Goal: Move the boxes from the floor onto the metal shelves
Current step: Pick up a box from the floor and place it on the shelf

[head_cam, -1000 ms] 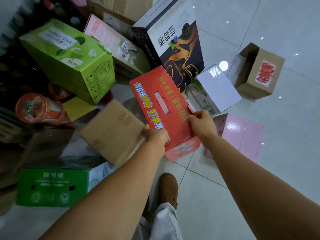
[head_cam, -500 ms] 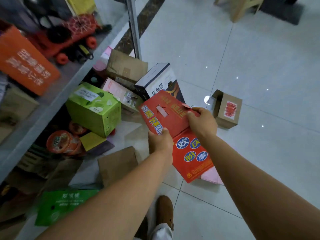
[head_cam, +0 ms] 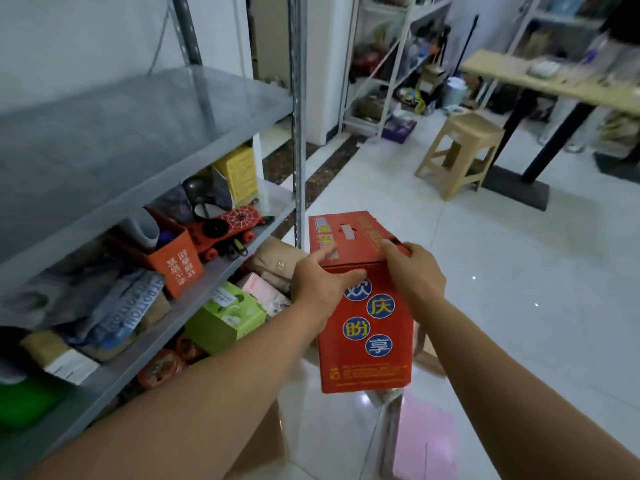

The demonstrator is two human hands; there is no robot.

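Metal shelf unit (head_cam: 145,133), left: top shelf bare, lower one crowded. Red carton (head_cam: 363,306), carried upright in mid-air just right of it, above the floor. Left hand (head_cam: 320,282) and right hand (head_cam: 412,275) clasp its top edge. Transfer step; next, swing leftward onto the bare shelf.

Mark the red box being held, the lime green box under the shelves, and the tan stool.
red box (head_cam: 367,327): head view, on its front face among the blue circles.
lime green box (head_cam: 225,320): head view, on its top face.
tan stool (head_cam: 474,128): head view, on its seat.
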